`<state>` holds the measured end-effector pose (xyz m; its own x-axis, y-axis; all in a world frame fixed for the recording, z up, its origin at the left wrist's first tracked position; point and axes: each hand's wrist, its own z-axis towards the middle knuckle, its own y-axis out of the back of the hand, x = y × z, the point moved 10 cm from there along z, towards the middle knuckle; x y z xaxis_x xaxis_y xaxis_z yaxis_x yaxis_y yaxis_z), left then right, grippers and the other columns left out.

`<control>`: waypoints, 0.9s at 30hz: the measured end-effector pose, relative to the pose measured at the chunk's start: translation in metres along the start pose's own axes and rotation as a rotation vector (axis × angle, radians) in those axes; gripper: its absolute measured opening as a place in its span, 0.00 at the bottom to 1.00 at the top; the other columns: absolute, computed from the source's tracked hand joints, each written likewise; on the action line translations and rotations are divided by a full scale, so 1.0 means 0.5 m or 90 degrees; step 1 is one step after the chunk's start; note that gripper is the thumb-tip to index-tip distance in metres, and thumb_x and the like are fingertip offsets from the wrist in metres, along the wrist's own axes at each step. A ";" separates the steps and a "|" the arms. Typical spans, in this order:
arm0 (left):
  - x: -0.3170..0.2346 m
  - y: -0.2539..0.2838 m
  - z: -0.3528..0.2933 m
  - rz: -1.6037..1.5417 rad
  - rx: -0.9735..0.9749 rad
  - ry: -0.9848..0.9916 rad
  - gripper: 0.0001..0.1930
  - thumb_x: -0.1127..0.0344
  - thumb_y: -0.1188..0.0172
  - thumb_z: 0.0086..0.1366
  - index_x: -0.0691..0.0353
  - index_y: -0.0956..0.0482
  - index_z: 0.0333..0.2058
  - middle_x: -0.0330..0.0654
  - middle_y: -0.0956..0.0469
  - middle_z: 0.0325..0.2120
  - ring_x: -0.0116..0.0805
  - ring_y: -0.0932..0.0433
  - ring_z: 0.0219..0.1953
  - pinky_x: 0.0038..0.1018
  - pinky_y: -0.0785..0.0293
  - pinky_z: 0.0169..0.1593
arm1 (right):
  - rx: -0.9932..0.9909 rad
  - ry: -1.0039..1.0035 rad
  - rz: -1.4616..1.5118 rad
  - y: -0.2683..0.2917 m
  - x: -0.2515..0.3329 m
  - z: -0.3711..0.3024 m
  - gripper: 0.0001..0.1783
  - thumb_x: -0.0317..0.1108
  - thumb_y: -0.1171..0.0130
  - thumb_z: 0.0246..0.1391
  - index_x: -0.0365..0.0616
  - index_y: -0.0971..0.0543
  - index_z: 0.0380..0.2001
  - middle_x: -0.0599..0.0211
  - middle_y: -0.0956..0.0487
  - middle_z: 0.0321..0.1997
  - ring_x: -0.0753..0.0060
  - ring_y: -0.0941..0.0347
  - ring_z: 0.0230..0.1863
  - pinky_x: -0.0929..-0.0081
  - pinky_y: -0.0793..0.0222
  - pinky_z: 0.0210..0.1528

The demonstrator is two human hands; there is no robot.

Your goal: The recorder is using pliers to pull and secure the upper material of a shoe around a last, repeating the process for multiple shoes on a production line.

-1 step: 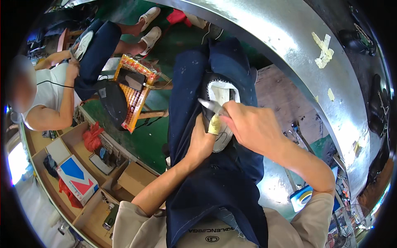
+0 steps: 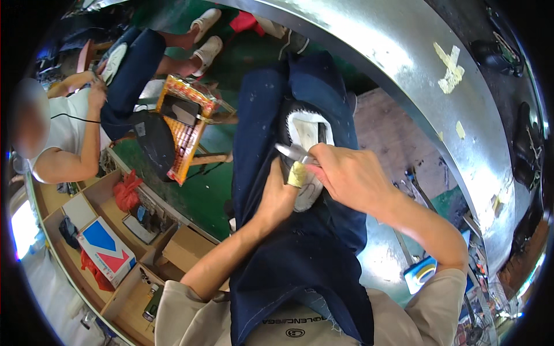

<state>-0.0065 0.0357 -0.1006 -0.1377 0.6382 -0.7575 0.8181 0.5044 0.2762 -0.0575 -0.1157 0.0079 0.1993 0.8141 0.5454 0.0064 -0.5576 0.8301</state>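
Note:
A black shoe (image 2: 283, 124) lies upside down across my lap, its pale underside facing up and white stitches running along the rim. My left hand (image 2: 278, 196) is closed around the shoe's left side, and a yellow wrap (image 2: 297, 174) covers its thumb. My right hand (image 2: 349, 173) grips a silver-coloured metal tool (image 2: 294, 153) with a bladed or jawed end; its exact kind is unclear. The tool's end points left, over the shoe's edge beside the wrapped thumb. My right fingers hide the tool's handle and part of the sole.
A curved metal counter (image 2: 369, 46) arcs along the right, with dark shoes (image 2: 496, 57) beyond it. At left, a wooden compartment tray (image 2: 124, 294) holds a box and red bags. A bamboo stool (image 2: 184, 135) bears a phone; another person (image 2: 72, 132) sits past it, handling a shoe.
The tool's end has tilted slightly while both my hands keep their places at the shoe. The whole view has shifted a little.

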 end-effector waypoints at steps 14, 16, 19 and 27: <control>-0.024 -0.021 -0.007 -0.112 0.184 0.020 0.45 0.49 0.32 0.68 0.73 0.46 0.70 0.55 0.31 0.62 0.39 0.32 0.65 0.37 0.35 0.68 | -0.007 -0.028 0.010 0.037 0.023 -0.026 0.15 0.43 0.40 0.67 0.43 0.29 0.34 0.61 0.23 0.17 0.53 0.21 0.20 0.61 0.27 0.23; -0.046 -0.023 -0.016 -0.087 0.173 -0.036 0.50 0.47 0.26 0.63 0.71 0.44 0.70 0.52 0.30 0.62 0.39 0.31 0.65 0.36 0.36 0.69 | -0.048 -0.012 0.061 0.021 0.017 -0.038 0.14 0.42 0.40 0.67 0.43 0.28 0.35 0.60 0.21 0.19 0.51 0.21 0.22 0.59 0.28 0.24; -0.043 -0.029 -0.006 -0.123 0.199 -0.031 0.50 0.48 0.25 0.62 0.71 0.44 0.70 0.51 0.31 0.63 0.39 0.31 0.65 0.36 0.36 0.69 | -0.026 -0.031 0.062 -0.001 0.008 -0.042 0.13 0.41 0.41 0.67 0.42 0.28 0.37 0.57 0.20 0.21 0.48 0.21 0.23 0.56 0.28 0.25; -0.042 -0.027 -0.019 -0.221 0.194 -0.029 0.52 0.57 0.24 0.61 0.69 0.48 0.73 0.50 0.33 0.67 0.38 0.32 0.68 0.35 0.39 0.71 | 0.065 -0.533 0.638 -0.068 -0.137 -0.205 0.23 0.53 0.47 0.72 0.40 0.27 0.43 0.61 0.18 0.23 0.64 0.20 0.21 0.62 0.30 0.24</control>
<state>-0.0199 0.0209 -0.0826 -0.4131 0.4328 -0.8013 0.8559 0.4851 -0.1792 -0.1717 -0.1358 -0.0457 0.7049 -0.2853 0.6494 -0.4331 -0.8982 0.0756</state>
